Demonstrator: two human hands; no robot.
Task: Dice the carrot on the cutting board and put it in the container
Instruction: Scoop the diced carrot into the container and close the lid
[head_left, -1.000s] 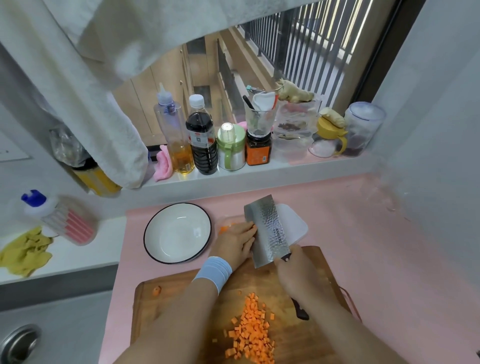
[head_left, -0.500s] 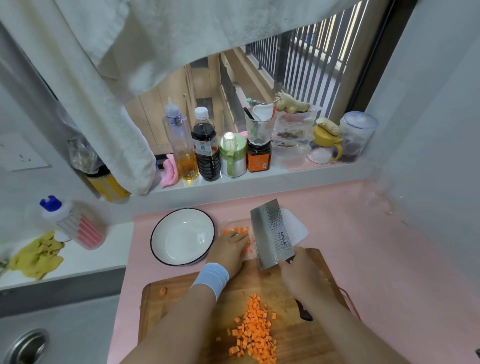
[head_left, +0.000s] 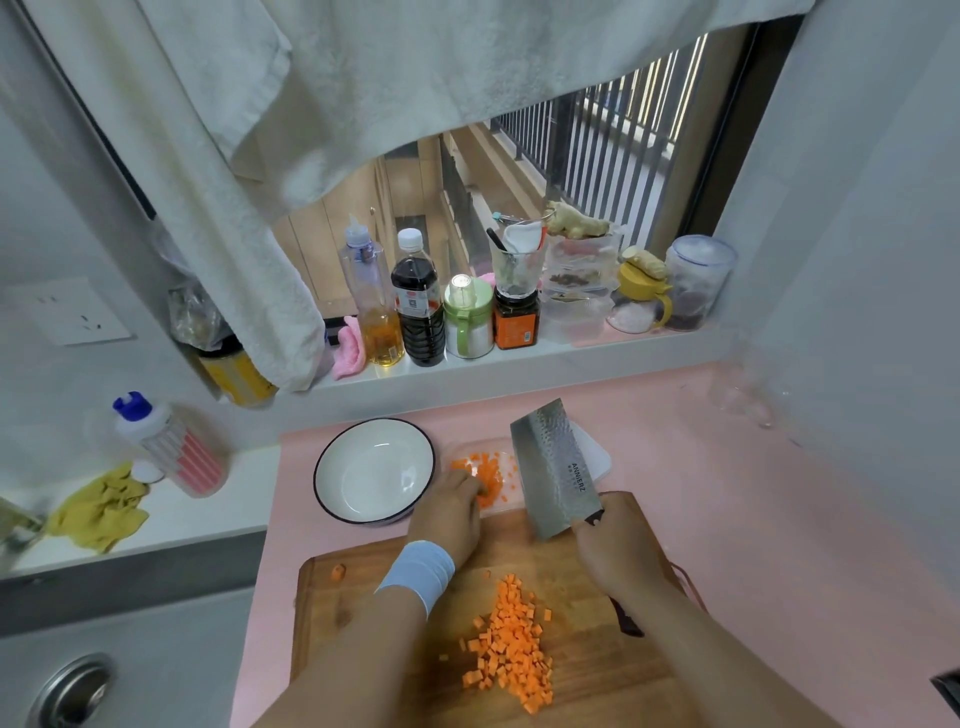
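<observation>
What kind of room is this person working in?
Most likely a small home kitchen: a cleaver, a wooden cutting board with diced carrot, and a dark sauce bottle on the window sill.

Hammered metal cleaver blade (head_left: 558, 467), grained wooden cutting board (head_left: 363, 623) (matt), glossy white bowl (head_left: 374, 470), clear plastic container (head_left: 498, 499)

White bowl (head_left: 374, 480) (black-rimmed), dark sauce bottle (head_left: 417, 306)

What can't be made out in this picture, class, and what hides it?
Head view only.
Container: partly behind the cleaver blade.
Left hand: fingers curl out of sight behind its knuckles.
Cleaver handle: mostly inside the right hand.
Cutting board: near edge cut off by the frame's bottom.
</observation>
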